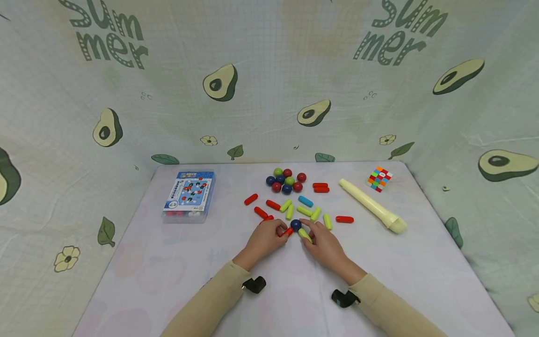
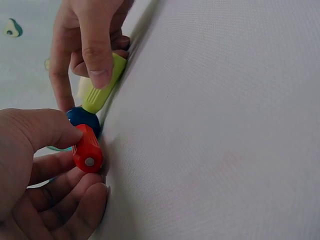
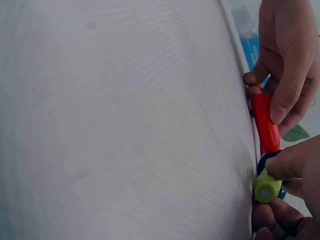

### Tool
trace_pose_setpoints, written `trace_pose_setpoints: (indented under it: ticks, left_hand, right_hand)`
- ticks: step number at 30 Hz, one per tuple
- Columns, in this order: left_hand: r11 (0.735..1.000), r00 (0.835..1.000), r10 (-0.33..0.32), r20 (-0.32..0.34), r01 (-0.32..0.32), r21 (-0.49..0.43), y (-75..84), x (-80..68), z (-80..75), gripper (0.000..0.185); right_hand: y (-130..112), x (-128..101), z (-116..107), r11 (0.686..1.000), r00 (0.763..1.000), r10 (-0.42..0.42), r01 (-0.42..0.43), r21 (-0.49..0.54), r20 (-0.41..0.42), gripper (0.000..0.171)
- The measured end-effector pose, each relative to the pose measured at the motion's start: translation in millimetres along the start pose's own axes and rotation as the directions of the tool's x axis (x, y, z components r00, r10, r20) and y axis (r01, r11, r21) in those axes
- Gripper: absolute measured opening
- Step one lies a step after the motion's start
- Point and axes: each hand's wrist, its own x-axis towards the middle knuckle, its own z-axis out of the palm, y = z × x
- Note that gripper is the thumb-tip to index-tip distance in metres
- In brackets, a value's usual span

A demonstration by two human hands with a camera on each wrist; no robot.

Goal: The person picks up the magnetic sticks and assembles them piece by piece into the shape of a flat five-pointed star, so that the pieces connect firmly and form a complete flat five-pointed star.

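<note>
The left hand [image 1: 263, 241] pinches a smooth red plastic rod [image 2: 88, 148] and the right hand [image 1: 324, 243] pinches a ribbed yellow-green rod [image 2: 102, 85]; both rods touch a round dark blue ball [image 1: 296, 224] between them, low on the pale cloth-covered table [image 1: 168, 276]. Behind lie loose rods, a cluster of glossy balls [image 1: 286, 181], a cream recorder [image 1: 372, 206], a colourful cube [image 1: 379, 179] and a clear box [image 1: 189, 195]. The backdrop reads "Summer".

"Summer" is printed twice on the backdrop cloth [image 1: 269, 70]
</note>
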Motion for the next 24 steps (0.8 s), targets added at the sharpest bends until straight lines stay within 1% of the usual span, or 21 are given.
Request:
trace_pose_setpoints:
  ticks: [7, 12, 19, 24]
  left_hand:
    - [1.000, 1.000, 0.003, -0.006, -0.003, -0.012, -3.3, 1.0, 1.1, 0.019]
    - [1.000, 1.000, -0.005, -0.020, 0.005, -0.009, -3.9, 1.7, 1.8, 0.019]
    - [1.000, 1.000, -0.005, -0.024, 0.005, -0.001, -1.8, 2.1, 2.8, 0.020]
    - [1.000, 1.000, -0.022, -0.015, 0.022, -0.002, 0.2, 1.1, 2.4, 0.020]
  right_hand:
    - [-0.3, 0.8, 2.0, 0.999, 1.000, -0.026, 0.026, 0.020, 0.006, 0.058]
    - [-0.4, 1.3, 2.9, 0.999, 0.999, -0.037, 0.037, 0.026, -0.008, 0.056]
    - [-0.4, 2.4, 2.7, 0.999, 0.999, -0.038, 0.038, 0.017, -0.012, 0.056]
    - [0.0, 2.2, 2.2, 0.999, 0.999, -0.039, 0.039, 0.027, -0.023, 0.054]
